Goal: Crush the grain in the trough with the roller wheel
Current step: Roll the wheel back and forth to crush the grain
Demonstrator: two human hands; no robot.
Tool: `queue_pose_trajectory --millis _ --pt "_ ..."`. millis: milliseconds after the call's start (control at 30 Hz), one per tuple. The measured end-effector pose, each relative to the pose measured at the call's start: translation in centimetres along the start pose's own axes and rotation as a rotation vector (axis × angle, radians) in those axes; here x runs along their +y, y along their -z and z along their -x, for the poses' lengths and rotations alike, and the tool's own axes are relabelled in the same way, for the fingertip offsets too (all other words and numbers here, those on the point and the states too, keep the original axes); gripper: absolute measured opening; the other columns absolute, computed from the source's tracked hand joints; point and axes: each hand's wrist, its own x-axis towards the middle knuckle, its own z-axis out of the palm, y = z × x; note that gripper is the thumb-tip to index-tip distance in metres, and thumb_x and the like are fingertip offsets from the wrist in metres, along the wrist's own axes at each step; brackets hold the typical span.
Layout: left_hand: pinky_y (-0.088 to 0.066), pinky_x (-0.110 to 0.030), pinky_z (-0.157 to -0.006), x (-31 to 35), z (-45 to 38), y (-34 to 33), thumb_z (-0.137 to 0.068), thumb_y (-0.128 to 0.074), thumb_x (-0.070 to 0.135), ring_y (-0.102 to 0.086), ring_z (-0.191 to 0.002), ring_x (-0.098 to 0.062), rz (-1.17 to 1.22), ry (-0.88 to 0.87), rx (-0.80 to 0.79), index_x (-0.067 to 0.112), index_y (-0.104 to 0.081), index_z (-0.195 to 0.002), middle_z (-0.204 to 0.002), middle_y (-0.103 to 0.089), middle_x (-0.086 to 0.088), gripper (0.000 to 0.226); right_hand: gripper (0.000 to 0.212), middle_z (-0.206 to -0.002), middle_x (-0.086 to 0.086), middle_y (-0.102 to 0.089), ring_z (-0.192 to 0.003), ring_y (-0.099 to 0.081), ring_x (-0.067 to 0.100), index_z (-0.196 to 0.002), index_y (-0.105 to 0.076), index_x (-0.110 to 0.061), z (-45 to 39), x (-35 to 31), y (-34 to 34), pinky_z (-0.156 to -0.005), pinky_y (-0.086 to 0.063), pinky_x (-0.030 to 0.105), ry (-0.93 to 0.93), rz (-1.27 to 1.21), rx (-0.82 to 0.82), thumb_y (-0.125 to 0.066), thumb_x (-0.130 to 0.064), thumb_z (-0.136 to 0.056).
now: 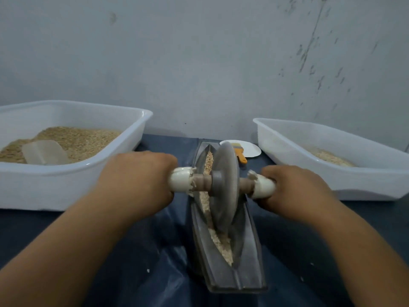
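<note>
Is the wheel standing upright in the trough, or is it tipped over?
Upright. The wheel stands on its edge in the trough, among the grain, with its axle level between the left hand and right hand.

We find no text, label, brand, number or sign that can be read anywhere in this view.
</note>
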Motion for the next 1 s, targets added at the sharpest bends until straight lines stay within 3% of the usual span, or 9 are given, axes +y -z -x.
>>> queue_pose_trajectory --millis 100,233,333,367,467,600,733,900,1000 --pt "-0.039 -0.029 -0.063 0.2 -1.1 -0.9 -0.078 -0.060 0.031 -0.054 -0.073 -0.016 0.040 0.024 -0.042 0.030 -0.048 -0.082 -0.074 -0.055 0.007 0.013 0.023 -0.067 -0.011 -0.053 -0.062 -0.046 0.012 -0.069 -0.046 -0.029 -1.2 -1.0 -0.5 -0.048 -0.027 0.025 0.002 0.064 0.065 -0.064 -0.040 -0.079" --pt "-0.030 -0.025 -0.051 -0.3 0.4 -0.2 -0.072 -0.060 0.035 -0.047 -0.061 -0.007 0.017 0.020 -0.090 0.031 -0.044 -0.075 -0.069 -0.052 0.008 0.017 0.020 -0.066 -0.010 -0.057 -0.061 -0.049 0.004 -0.071 -0.051 -0.031 0.3 -0.5 0.5 -0.048 -0.029 0.026 0.017 0.058 -0.013 -0.066 -0.044 -0.072" --pt "-0.023 -0.022 -0.046 -0.5 1.4 0.4 -0.065 -0.058 0.040 -0.040 -0.053 0.000 -0.016 -0.020 0.016 0.032 -0.046 -0.073 -0.062 -0.051 0.009 0.017 0.022 -0.078 -0.034 -0.056 -0.054 -0.050 -0.001 -0.080 -0.052 -0.047 2.1 0.1 0.9 -0.046 -0.029 0.024 0.051 0.027 -0.007 -0.060 -0.056 -0.062" --pt "-0.023 -0.022 -0.046 -0.3 1.3 0.4 -0.065 -0.058 0.039 -0.040 -0.053 -0.001 -0.008 -0.018 0.034 0.032 -0.046 -0.073 -0.062 -0.051 0.009 0.017 0.022 -0.077 -0.035 -0.056 -0.054 -0.050 -0.001 -0.080 -0.052 -0.046 2.2 0.1 0.8 -0.046 -0.029 0.024 0.042 0.012 0.005 -0.060 -0.057 -0.063" --pt "-0.030 -0.027 -0.054 0.4 0.1 -0.2 -0.075 -0.061 0.035 -0.044 -0.061 -0.011 0.007 -0.006 0.026 0.030 -0.042 -0.075 -0.065 -0.049 0.009 0.019 0.021 -0.067 -0.012 -0.058 -0.061 -0.049 0.003 -0.074 -0.053 -0.032 0.7 -0.5 0.0 -0.049 -0.030 0.026 -0.004 0.029 0.031 -0.065 -0.049 -0.073" --pt "-0.034 -0.027 -0.059 0.2 0.0 -0.4 -0.075 -0.060 0.034 -0.050 -0.068 -0.014 0.044 0.036 -0.058 0.030 -0.045 -0.077 -0.071 -0.053 0.007 0.016 0.024 -0.066 -0.011 -0.056 -0.062 -0.048 0.006 -0.072 -0.049 -0.031 0.5 -0.8 -0.2 -0.048 -0.026 0.025 0.024 0.068 0.053 -0.064 -0.049 -0.076" --pt "-0.027 -0.021 -0.048 -0.3 1.5 0.3 -0.068 -0.058 0.042 -0.044 -0.058 -0.002 0.023 -0.014 -0.013 0.035 -0.044 -0.075 -0.065 -0.051 0.011 0.018 0.024 -0.060 -0.018 -0.056 -0.054 -0.048 -0.002 -0.080 -0.048 -0.050 2.2 0.0 0.4 -0.045 -0.025 0.022 0.057 0.034 0.057 -0.058 -0.063 -0.062" --pt "-0.037 -0.026 -0.058 0.1 0.2 -0.1 -0.077 -0.058 0.038 -0.052 -0.069 -0.010 0.039 -0.002 -0.018 0.030 -0.046 -0.080 -0.071 -0.054 0.009 0.015 0.027 -0.066 -0.010 -0.054 -0.065 -0.051 0.007 -0.071 -0.044 -0.030 0.7 -1.1 -0.2 -0.050 -0.031 0.026 0.032 0.033 0.074 -0.063 -0.047 -0.077" --pt "-0.047 -0.025 -0.065 -0.7 0.5 0.0 -0.071 -0.063 0.040 -0.057 -0.072 -0.006 0.107 0.024 -0.182 0.034 -0.050 -0.081 -0.075 -0.059 0.011 0.017 0.030 -0.067 -0.008 -0.050 -0.069 -0.052 0.013 -0.068 -0.036 -0.029 0.9 -1.4 0.0 -0.051 -0.030 0.028 0.086 0.094 0.127 -0.061 -0.041 -0.078"
